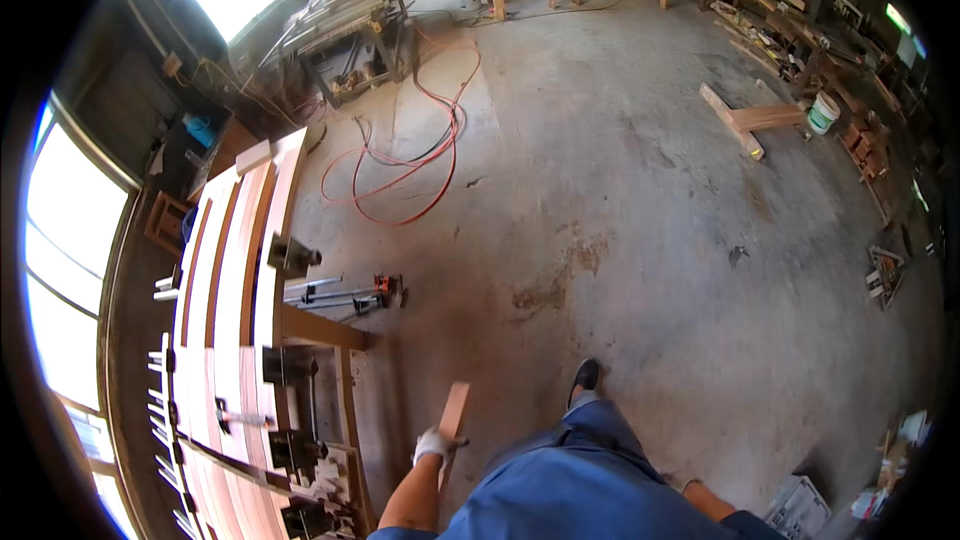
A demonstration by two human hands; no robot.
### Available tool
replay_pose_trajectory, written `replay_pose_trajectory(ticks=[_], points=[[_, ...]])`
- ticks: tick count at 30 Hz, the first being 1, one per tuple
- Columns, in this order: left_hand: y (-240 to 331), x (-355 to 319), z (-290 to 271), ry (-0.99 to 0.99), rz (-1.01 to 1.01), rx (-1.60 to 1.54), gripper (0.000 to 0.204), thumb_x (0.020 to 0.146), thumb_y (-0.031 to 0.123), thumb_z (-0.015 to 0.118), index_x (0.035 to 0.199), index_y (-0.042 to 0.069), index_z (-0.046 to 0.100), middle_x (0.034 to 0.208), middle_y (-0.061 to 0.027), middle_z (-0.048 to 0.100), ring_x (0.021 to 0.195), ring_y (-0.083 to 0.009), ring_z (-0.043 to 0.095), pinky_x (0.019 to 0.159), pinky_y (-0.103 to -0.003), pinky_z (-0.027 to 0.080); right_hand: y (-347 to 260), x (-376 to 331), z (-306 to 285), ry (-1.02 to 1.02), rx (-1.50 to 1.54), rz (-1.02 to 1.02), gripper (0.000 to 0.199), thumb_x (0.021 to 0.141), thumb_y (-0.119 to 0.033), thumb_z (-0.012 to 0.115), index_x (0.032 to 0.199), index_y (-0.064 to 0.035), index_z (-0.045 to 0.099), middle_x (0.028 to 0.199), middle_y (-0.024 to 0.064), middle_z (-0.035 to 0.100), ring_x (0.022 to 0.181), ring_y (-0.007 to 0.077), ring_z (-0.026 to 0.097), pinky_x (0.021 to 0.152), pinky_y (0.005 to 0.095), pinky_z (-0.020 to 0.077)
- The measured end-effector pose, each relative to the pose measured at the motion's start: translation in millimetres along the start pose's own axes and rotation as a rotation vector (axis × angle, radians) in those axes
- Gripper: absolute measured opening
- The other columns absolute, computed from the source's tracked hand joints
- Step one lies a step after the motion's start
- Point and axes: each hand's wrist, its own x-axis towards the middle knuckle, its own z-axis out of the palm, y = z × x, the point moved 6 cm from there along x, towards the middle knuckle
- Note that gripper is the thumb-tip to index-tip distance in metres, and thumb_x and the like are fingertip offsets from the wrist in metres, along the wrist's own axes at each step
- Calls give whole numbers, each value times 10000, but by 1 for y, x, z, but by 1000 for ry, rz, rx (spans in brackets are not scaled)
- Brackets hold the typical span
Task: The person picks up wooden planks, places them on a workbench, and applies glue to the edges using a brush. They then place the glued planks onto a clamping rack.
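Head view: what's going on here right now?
A person in blue stands on the concrete workshop floor. Their gloved left hand grips a short wooden strip, held upright beside a bench of clamped boards. The right hand is hidden below the frame's edge. A red hose loops across the floor ahead.

The person wears a loose blue cloth garment [570,485] over trunk and legs, a white fabric work glove on the left hand [432,445], and a dark shoe [586,375]. Both forearms show no sleeves.
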Motion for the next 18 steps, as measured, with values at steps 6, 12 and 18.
replay_pose_trajectory(ticks=[6, 12, 18], points=[[28, -39, 11, -169, -427, -126, 798, 696, 645, 829, 1224, 55, 730, 1250, -155, 720, 1174, -300, 684, 971, -429, 542, -154, 70, -296, 611, 519, -195, 258, 995, -286, 656, 974, -29, 668, 741, 121, 642, 552, 263, 623, 499, 445, 532], [107, 79, 55, -207, -321, -163, 713, 784, 608, 734, 1260, 78, 715, 1304, -200, 682, 1248, -353, 637, 1002, -454, 532, -450, 34, -463, 402, 837, -391, 198, 961, -246, 725, 890, -64, 687, 724, 45, 653, 529, 151, 567, 497, 347, 485], [207, 212, -2, -187, -233, -167, 676, 796, 564, 729, 1247, 60, 715, 1312, -220, 669, 1253, -369, 628, 996, -472, 534, -566, 88, -489, 246, 577, -436, 205, 968, -222, 720, 928, -23, 693, 745, 50, 656, 534, 163, 565, 500, 342, 469]])
